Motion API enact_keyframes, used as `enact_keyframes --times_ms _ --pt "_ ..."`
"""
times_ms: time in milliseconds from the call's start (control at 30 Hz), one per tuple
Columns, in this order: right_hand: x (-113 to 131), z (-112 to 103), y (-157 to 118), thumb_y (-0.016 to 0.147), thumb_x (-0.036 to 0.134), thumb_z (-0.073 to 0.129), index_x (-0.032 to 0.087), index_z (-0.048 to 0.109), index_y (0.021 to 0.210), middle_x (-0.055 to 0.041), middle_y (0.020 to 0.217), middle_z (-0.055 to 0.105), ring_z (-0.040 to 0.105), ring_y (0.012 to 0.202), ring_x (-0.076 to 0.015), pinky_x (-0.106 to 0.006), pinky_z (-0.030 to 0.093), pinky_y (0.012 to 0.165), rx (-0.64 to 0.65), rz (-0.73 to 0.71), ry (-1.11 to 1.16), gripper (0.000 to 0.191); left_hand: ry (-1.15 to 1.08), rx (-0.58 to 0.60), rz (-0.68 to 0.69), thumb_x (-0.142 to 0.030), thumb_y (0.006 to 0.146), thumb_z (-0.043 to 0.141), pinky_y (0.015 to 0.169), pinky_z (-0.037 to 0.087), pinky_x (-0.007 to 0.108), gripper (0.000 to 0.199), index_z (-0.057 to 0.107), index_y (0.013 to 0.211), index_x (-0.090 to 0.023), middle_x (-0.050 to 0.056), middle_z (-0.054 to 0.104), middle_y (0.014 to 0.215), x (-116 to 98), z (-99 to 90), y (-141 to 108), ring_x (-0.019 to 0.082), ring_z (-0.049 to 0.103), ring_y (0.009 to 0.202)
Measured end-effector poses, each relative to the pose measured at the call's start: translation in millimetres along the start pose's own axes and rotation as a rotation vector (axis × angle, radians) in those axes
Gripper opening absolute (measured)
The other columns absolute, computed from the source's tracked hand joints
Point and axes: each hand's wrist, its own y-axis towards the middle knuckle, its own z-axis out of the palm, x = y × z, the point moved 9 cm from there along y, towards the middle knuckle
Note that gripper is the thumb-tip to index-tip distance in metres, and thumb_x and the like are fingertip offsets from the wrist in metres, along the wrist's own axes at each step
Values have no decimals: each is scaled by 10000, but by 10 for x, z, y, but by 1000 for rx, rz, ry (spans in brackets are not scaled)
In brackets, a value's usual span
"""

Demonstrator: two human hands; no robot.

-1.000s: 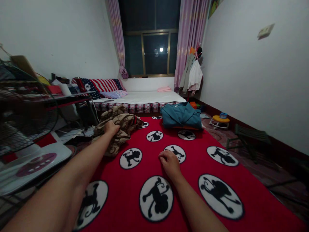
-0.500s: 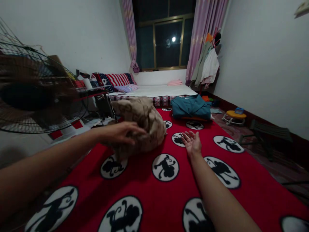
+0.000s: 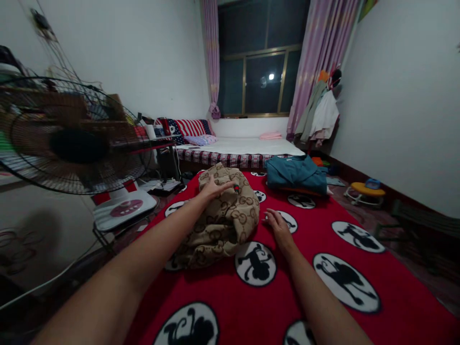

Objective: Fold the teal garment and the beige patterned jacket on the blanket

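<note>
Brown patterned cloth [image 3: 224, 223] lies bunched under the flat open left hand [image 3: 214, 188], open right hand [image 3: 278, 226] just beside.

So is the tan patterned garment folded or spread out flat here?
Neither: the tan garment sits bunched in a rumpled heap on the red blanket, left hand resting on top.

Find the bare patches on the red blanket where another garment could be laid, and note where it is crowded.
Free: the red blanket right of the right hand, below the teal garment; also the near strip. Crowded: the left side, where the left hand rests on the beige garment beside the fan.
</note>
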Motion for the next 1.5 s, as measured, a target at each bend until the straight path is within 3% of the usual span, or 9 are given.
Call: enact_keyframes --times_ms 167,333,567,733,933,1133,1233,1367,1500 --pt "-55 -59 23 709 655 618 187 589 1053 -69 1003 658 673 818 -195 -371 546 802 -22 21 27 581 38 -8 -187 -396 444 880 987 394 456 1196 298 1438 -73 288 527 1306 62 612 152 393 493 1232" --pt "-25 -136 32 681 686 601 194 584 1024 -71 1013 654 680 793 -200 -351 555 737 -105 39 30 600 29 -24 -110 -146 569 727 895 448 453 543 633 1102 -107 240 658 1108 102 710 75 398 585 1100" --pt "62 -449 84 754 684 497 247 516 1165 -90 1234 587 640 1020 -227 -310 521 725 -269 17 180 601 -56 203 424 -90 594 548 795 501 281 260 698 799 -142 19 701 815 -467 389 -461 221 643 870" --pt "593 -686 56 812 695 362 237 466 1252 -118 1385 486 470 1274 -237 -424 424 959 -349 -110 235 643 386 519 1009 -91 589 645 880 482 332 250 726 791 -213 33 723 882 -731 792 -1636 265 640 947" --pt "1671 171 -296 670 518 707 324 358 1423 -52 1508 339 289 1392 -274 -482 244 1114 164 -507 -415 852 485 248 1373 -200 917 418 1091 345 301 365 623 1218 -230 59 555 1350 -1014 1027 -2457 210 453 1289" --pt "1185 366 -287 584 290 729 247 688 1059 -87 1350 532 498 1211 -333 -453 396 1004 348 -445 -1069 478 495 325 1499 -199 885 447 1096 335 305 344 621 1180 -230 65 554 1323 -976 902 -2785 206 453 1271" --pt "1005 -36 -241 645 325 645 226 717 907 -88 1119 671 633 955 -286 -383 489 815 188 -389 -1084 289 447 331 1400 -210 839 525 1127 273 424 428 558 1259 -285 56 523 1353 -757 607 -2718 227 474 1237" --pt "769 -745 -316 680 457 566 201 718 819 -85 797 728 662 775 -279 -358 510 679 23 -212 -836 329 467 86 910 -350 692 711 1138 74 588 855 319 1452 -332 71 234 1552 -215 4 -2067 367 201 1406" --pt "680 -1172 -385 659 477 582 194 707 953 -112 883 726 661 795 -299 -405 517 702 -20 -136 -848 427 436 174 424 -533 560 755 1095 291 498 1209 86 1524 -239 148 192 1554 545 -149 -1555 391 230 1397"
